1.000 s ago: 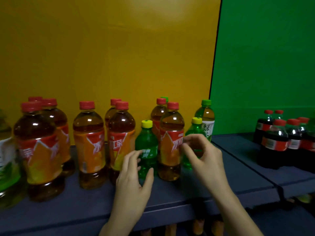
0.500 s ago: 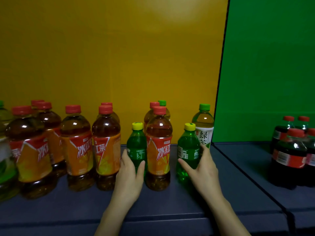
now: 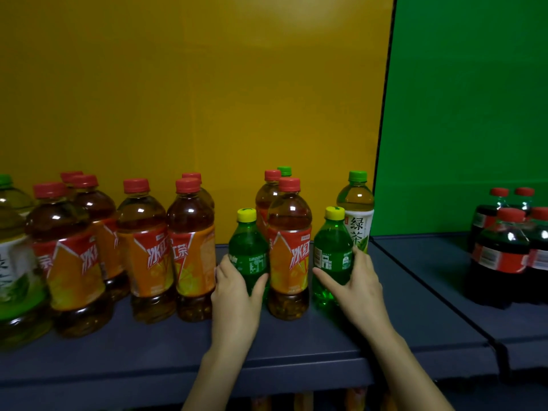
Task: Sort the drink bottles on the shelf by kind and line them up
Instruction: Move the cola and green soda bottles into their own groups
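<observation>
Left fingers: the left hand [image 3: 237, 287] curls round the lower body of the left soda [image 3: 248, 253], thumb on its right side, fingers wrapped behind on the left; the hand looks closed on it.
Right fingers: the right hand [image 3: 355, 280] cups the right soda [image 3: 332, 256], forefinger stretched across the front low down, other fingers behind its right side; contact looks light, so a firm grip cannot be told.
Axis: both sodas stand upright, long axis vertical, each directly ahead of its own hand.
Between: one iced tea [image 3: 289, 250] stands upright between the two sodas, just beside each.
Beyond right: a green tea [image 3: 357, 215] stands behind the right soda, at the shelf [image 3: 296, 342] section's right edge.
Beyond left: more iced teas [image 3: 166, 250] fill the shelf toward its left edge.
Far right: colas [image 3: 504, 253] sit well apart on the next shelf section.
Judgement: the sodas likely need to come together, so the iced tea between them blocks a straight slide; lifting or drawing toward the front edge seems needed.
</observation>
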A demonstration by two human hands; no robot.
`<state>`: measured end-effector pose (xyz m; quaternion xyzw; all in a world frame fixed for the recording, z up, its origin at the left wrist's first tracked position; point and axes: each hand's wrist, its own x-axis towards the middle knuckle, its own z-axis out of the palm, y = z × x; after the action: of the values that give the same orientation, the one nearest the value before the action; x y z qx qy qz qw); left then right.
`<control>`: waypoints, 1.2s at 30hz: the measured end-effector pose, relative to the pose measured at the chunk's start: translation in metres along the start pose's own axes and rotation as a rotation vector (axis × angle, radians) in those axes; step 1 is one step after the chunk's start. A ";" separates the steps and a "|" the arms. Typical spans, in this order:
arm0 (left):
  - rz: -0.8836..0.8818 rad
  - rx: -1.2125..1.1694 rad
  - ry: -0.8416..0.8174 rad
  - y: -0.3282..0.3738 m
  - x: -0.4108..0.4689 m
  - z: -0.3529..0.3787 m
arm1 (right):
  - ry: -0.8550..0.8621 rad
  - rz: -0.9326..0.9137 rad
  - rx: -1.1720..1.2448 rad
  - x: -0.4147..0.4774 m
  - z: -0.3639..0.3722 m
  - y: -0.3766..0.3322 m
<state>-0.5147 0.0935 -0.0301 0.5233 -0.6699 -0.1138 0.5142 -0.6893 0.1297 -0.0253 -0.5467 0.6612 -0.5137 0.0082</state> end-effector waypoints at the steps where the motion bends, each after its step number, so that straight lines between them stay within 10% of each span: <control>1: 0.011 0.007 0.012 0.000 -0.002 -0.002 | 0.003 0.010 0.007 0.000 0.000 0.000; 22: 0.248 -0.334 -0.031 0.026 -0.045 -0.036 | 0.284 0.119 0.124 -0.065 -0.084 -0.002; 36: 0.376 -0.749 -0.592 0.191 -0.143 0.088 | 0.633 0.313 -0.170 -0.163 -0.279 0.067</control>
<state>-0.7088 0.2577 -0.0186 0.1189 -0.7827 -0.3950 0.4661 -0.8308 0.4275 -0.0296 -0.2512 0.7470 -0.5933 -0.1637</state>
